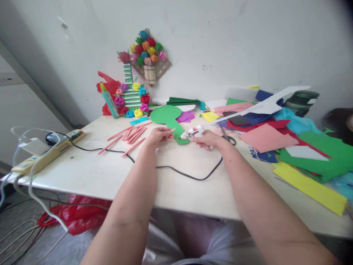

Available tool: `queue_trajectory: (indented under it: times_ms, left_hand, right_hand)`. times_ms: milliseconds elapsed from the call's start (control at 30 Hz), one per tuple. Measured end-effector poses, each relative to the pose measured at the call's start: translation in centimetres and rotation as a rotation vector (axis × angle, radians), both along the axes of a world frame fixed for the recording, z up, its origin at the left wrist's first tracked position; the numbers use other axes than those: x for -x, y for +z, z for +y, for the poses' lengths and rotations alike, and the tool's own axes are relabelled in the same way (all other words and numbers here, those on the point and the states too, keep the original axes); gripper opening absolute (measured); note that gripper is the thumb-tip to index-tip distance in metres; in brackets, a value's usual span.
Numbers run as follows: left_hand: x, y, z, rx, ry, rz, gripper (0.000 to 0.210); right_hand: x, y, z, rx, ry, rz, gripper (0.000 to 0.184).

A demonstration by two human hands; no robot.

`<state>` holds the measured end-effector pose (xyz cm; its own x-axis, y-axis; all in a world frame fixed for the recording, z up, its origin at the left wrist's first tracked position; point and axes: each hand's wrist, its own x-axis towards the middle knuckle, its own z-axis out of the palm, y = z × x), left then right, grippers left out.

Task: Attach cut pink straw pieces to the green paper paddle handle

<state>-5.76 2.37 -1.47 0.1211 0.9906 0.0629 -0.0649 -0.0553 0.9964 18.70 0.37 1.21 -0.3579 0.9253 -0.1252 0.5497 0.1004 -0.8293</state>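
Observation:
My left hand (160, 137) is closed around a thin pink paper stick (173, 130), whose pointed end sticks out past the fingertips. My right hand (205, 140) grips a white patterned glue gun (192, 131), its nozzle facing left towards the stick, a small gap apart. Underneath both hands' tips lies a green paper cutout (166, 114), a rounded shape with a tail running towards me. Several more pink paper sticks (136, 135) are scattered left of my left hand. A long white strip (234, 114) rises to the right behind the glue gun.
A black cord (176, 171) curves across the table to a power strip (52, 151). Scissors (230, 139) and piled coloured paper (268, 138) lie at right. A green glue bottle (110, 102) and a flower-decorated paper guitar (132, 94) stand at the back.

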Motion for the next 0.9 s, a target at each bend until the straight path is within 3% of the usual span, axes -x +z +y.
queue_trajectory:
  times_ms: [333,900]
  left_hand:
    - [-0.7,-0.1,-0.1,-0.087,0.144,0.116,0.039]
    - [-1.3,-0.6,0.3,-0.084,0.118,0.196,0.042]
  right_hand:
    - [0.3,-1.0,0.7,0.011,0.000,0.024,0.041]
    - [0.0,-0.1,0.1,0.020,-0.010,-0.021,0.040]
